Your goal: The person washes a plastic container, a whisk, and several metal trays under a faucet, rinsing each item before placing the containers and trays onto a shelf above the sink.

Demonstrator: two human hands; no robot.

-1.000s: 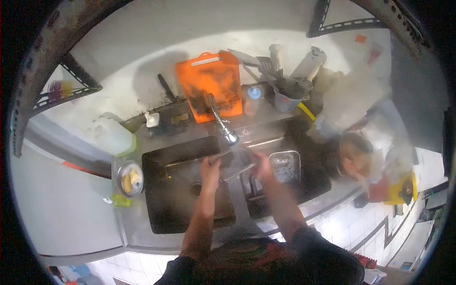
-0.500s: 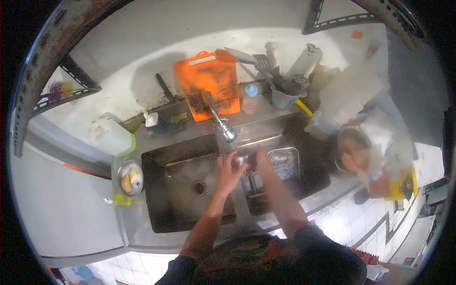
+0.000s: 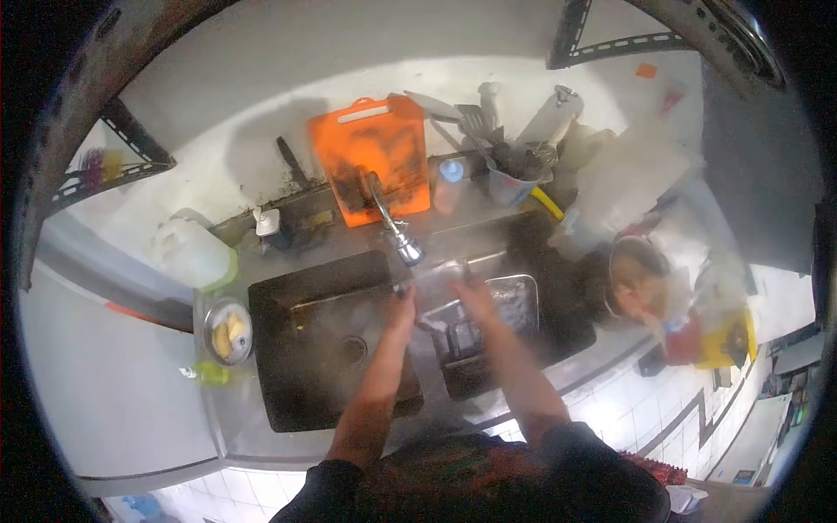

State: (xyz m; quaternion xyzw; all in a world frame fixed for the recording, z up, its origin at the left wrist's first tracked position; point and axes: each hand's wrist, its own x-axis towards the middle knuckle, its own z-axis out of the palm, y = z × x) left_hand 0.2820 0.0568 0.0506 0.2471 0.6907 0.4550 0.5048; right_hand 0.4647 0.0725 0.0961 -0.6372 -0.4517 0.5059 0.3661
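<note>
Directly under both hands lies a double stainless steel sink (image 3: 261, 418), its dark left basin (image 3: 323, 340) spreading out to the left of the left hand and its right basin (image 3: 523, 336) sitting below and right of the right hand. Behind the hands, an orange cutting board (image 3: 375, 152) leans against the white wall, smeared with dark marks. To the far left of the left hand stands a translucent plastic jug (image 3: 187, 253), and nearer the sink's left rim rests a small metal bowl (image 3: 225, 329) with yellowish pieces inside. Up and to the right of the right hand, a grey utensil holder (image 3: 514, 174) bristles with spatulas and tools.

Just beyond the fingertips, the faucet (image 3: 394, 228) arches down from the board's foot, its spout ending right above the hands. A metal tray (image 3: 514, 301) lies in the right basin, touching or just beside the right hand.

Between the two hands, over the divider, is a flat, pale grey metal piece (image 3: 433, 277); it is blurred, and its exact kind cannot be told. The left hand (image 3: 403, 303) reaches to its left end with fingers curled narrow around it. The right hand (image 3: 475, 301) rests against its right side, though blur hides how firmly it grips.
</note>
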